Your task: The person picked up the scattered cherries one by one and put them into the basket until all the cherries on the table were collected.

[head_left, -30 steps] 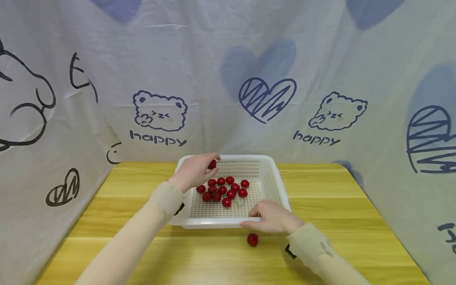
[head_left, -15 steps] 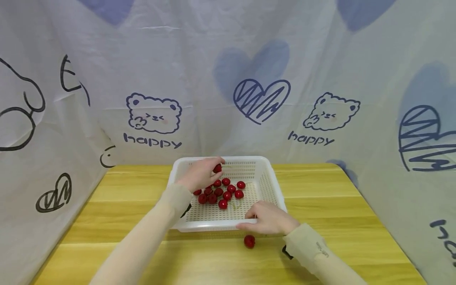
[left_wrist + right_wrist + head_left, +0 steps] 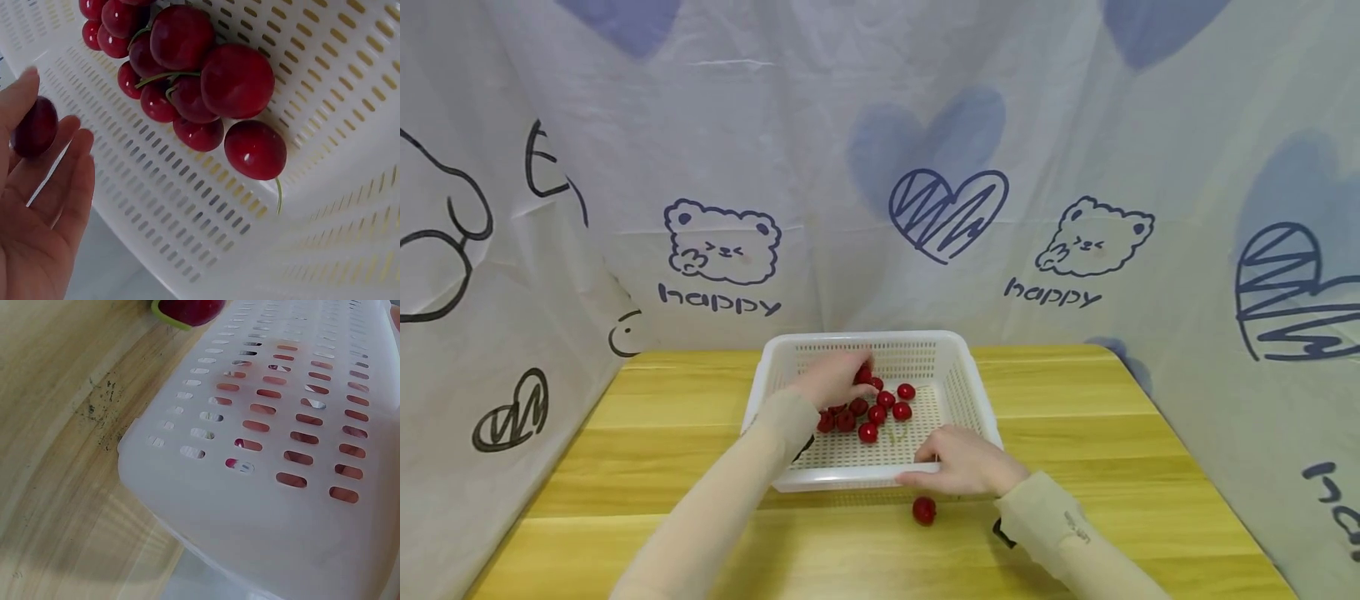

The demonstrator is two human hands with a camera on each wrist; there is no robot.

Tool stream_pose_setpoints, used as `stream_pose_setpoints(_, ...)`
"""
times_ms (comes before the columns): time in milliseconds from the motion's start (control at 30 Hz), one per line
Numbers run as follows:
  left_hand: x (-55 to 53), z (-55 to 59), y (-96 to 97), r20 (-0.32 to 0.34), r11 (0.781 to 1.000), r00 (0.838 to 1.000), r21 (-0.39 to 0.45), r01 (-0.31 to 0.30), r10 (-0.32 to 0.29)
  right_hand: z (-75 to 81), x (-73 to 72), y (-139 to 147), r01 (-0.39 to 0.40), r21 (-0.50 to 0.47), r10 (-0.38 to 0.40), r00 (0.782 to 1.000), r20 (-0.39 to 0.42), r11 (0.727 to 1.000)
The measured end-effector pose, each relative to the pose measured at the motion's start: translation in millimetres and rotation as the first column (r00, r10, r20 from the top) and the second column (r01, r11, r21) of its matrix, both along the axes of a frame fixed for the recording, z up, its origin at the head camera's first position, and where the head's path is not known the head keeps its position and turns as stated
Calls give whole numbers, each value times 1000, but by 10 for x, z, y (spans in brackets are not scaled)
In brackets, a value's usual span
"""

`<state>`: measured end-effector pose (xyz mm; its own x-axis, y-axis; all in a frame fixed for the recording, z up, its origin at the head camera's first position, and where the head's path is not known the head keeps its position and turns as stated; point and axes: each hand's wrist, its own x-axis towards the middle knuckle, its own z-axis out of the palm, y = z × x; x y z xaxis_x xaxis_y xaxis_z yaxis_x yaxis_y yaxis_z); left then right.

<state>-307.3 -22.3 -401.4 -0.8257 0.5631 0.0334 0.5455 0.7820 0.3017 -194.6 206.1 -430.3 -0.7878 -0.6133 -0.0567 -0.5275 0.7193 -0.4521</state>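
A white slotted plastic basket [image 3: 835, 478] holds several red cherries [image 3: 901, 411] on its floor. Inside it, my left hand [image 3: 831, 382] pinches one cherry [image 3: 35, 127] between thumb and fingers, just above the others. Some of the pile is hidden behind that hand in the head view. My right hand [image 3: 966, 461] grips the basket's front rim towards the right, thumb outside and fingers inside; skin shows through the wall slots in the right wrist view. One loose cherry [image 3: 924, 511] lies on the table in front of the basket, below the right hand.
The basket stands on a yellow wood-grain table [image 3: 655, 433], near its back edge. A pale cloth [image 3: 850, 275] with printed hearts and bears hangs behind and on both sides. Small green stem bits [image 3: 897, 436] lie on the basket's floor.
My left hand, with its cherry, has come down from near the basket's back wall towards the pile. The right hand keeps its grip on the rim. The head view has shifted slightly.
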Motion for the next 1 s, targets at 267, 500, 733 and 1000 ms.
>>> stream_pose_setpoints(267, -73, -128, 22, 51, 1000, 998, 20, -21, 20, -1, 1, -6, 11, -6, -11, 1000, 11, 1000)
stream_pose_setpoints(500, -102, -190, -2, 73, 998, 997, 38, -41, 38, -1, 7, -3, 10, 1, -10, 1000, 6, 1000)
stream_pose_setpoints(733, -49, -164, -82, 66, 999, 997, 0, -51, 50, -19, 15, -14, 8, -7, -8, 1000, 14, 1000)
stream_pose_setpoints(1000, 47, 30, -182, -19, 998, 999, -56, -39, 38, 2, 35, -10, 17, -3, -17, 1000, -2, 1000)
